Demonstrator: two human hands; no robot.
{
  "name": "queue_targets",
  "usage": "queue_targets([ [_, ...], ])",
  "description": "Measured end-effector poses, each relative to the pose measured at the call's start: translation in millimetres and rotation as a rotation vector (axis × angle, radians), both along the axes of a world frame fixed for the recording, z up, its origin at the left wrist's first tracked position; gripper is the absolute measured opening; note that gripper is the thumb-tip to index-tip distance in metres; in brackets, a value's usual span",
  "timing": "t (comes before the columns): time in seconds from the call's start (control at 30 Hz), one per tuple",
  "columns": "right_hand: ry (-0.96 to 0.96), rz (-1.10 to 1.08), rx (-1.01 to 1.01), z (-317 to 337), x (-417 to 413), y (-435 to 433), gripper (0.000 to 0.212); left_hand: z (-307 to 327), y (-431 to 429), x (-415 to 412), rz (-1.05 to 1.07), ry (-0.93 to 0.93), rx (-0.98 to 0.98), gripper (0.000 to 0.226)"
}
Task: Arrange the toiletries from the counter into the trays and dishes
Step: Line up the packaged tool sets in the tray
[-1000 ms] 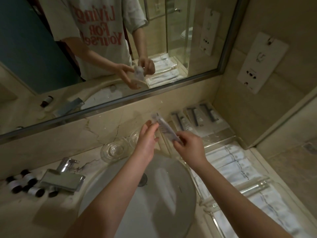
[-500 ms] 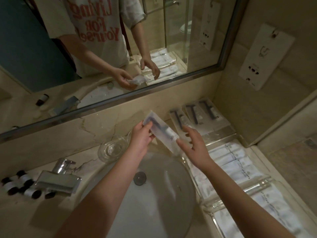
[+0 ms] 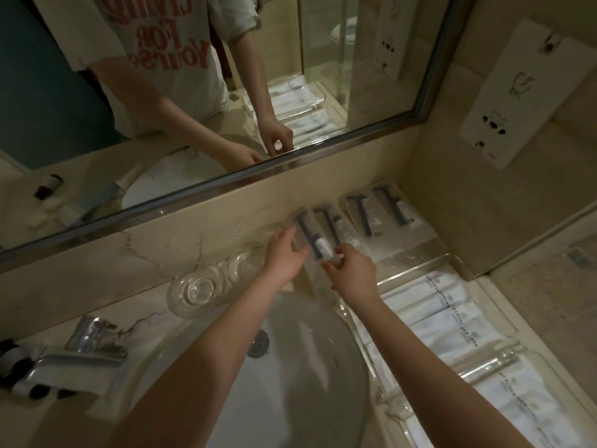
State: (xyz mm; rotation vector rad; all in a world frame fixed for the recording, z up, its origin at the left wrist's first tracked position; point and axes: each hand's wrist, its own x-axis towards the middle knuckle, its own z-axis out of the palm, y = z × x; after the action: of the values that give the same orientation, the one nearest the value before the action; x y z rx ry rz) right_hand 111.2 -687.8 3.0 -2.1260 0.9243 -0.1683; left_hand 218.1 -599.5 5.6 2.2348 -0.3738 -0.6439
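A clear-wrapped toothbrush packet (image 3: pixel 311 238) is held low at the back of the counter, against the wall under the mirror. My left hand (image 3: pixel 284 258) grips its left edge and my right hand (image 3: pixel 350 274) pinches its lower end. Right beside it lie three similar packets (image 3: pixel 365 218) in a row on a clear tray (image 3: pixel 416 250). Two empty glass dishes (image 3: pixel 197 289) stand just left of my left hand.
White wrapped sachets (image 3: pixel 452 321) fill a long clear tray along the right counter, with a glass tube (image 3: pixel 491 367) across them. The white sink basin (image 3: pixel 290 376) lies below my arms. A chrome tap (image 3: pixel 80 357) and small dark-capped bottles (image 3: pixel 19 370) are at left.
Both hands carried the packet forward and down from above the basin to the wall, beside the row of packets. The view tilted down and closer.
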Motion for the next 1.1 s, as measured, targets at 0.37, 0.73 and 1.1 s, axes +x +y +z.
queue_targets([
  [0.37,-0.091,0.214,-0.567,-12,-40,-65,0.052,2,11,-45,-0.42,-0.409,0.298,0.078],
  [0.73,0.084,0.393,-0.659,-5,-25,-78,0.049,-6,-11,-48,-0.467,-0.46,0.311,0.064],
  [1.1,0.119,0.375,-0.634,-4,-28,-74,0.05,-2,-3,-48,-0.493,-0.45,0.365,0.07],
])
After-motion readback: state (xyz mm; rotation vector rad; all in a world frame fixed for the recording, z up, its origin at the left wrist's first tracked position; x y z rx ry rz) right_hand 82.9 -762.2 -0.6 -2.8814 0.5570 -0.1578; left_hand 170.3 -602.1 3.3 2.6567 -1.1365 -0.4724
